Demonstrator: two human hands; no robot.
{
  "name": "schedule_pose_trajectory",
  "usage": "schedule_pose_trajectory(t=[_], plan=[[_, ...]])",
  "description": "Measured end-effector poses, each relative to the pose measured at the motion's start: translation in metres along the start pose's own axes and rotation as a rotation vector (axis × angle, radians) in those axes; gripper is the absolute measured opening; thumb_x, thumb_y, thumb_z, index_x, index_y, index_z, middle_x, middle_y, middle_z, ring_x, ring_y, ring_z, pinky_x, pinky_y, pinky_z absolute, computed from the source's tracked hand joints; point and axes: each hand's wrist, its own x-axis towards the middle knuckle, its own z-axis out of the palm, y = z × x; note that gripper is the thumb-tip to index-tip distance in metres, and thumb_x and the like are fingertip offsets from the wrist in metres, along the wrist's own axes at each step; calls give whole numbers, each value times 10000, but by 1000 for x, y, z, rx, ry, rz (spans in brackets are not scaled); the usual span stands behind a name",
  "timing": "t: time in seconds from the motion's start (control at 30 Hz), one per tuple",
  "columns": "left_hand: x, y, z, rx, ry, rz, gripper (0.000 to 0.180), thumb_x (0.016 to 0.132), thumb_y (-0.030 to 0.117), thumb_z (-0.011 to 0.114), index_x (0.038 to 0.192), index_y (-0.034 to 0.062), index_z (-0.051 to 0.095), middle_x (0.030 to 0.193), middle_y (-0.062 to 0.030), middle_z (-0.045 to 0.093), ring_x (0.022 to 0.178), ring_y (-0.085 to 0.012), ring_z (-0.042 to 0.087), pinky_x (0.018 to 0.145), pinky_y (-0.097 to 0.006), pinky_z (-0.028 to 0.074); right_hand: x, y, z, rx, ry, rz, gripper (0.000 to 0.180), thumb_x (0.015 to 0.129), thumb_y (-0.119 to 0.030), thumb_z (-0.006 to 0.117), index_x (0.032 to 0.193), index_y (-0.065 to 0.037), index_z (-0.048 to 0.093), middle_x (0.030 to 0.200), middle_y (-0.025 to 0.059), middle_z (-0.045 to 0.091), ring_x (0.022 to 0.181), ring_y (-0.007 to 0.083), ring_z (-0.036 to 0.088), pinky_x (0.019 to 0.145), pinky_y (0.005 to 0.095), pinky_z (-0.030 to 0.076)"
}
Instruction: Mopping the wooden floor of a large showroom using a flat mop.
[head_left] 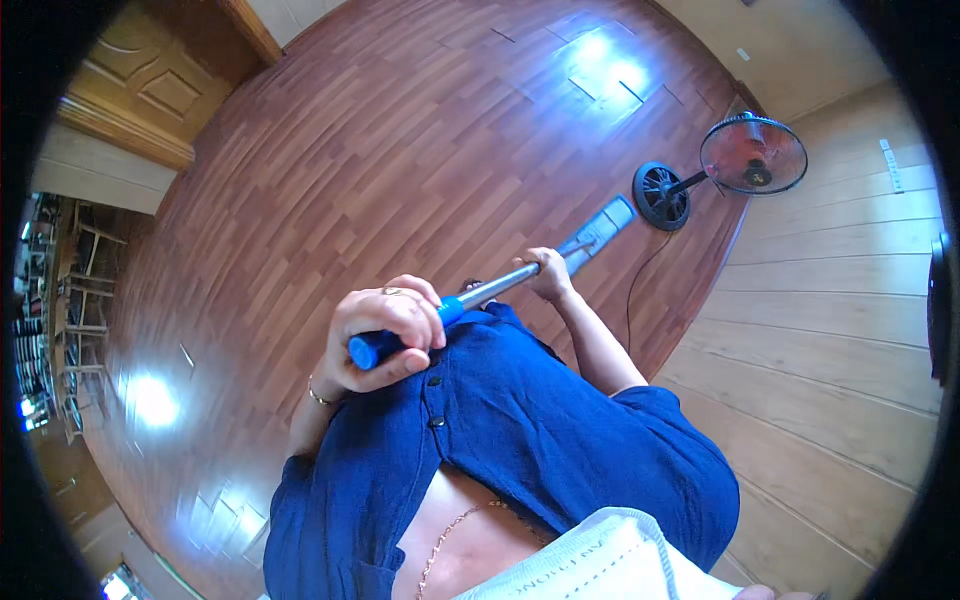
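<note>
The mop (pixel 490 290) is gripped at its blue end (pixel 368 350) by the curled left hand (pixel 390 325), and farther down its pole (pixel 514 277) by the wrapped right hand (pixel 547 273). Its flat head (pixel 603 225) is seen near the fan (pixel 755 165); open wood floor (pixel 380 160) is spread leftward, bounded rightward by the wall (pixel 810 330).

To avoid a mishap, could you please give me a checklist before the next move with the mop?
1. Left grip around the flat mop's blue handle: ok.
2. Right grip around the metal pole: ok.
3. Mop head clear of the fan base: cannot tell; they look very close.
4. Cable off the floor: not ok; it lies there.
5. Pedestal fan switched off: cannot tell.
</note>
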Motion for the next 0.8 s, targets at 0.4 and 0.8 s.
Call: schedule_pose_trajectory(t=[0.4,0.8], plan=[[31,-11,0,-144,-58,-330,146,806,138,743,774,47,633,846,-88,664,874,-203,626,846,-357,477,-71,2,-25,-128,-2,331,360,833,-316,658,610,-57,547,647,190,573,687,400,594,582,477,462],[82,29,9,198,-90,-28,185,736,113,768,686,98,590,688,-23,636,761,-208,668,843,-392,432,51,9,-46,-132,-22,-114,238,743,-224,721,609,-104,565,672,53,565,747,287,564,691,409,425]])
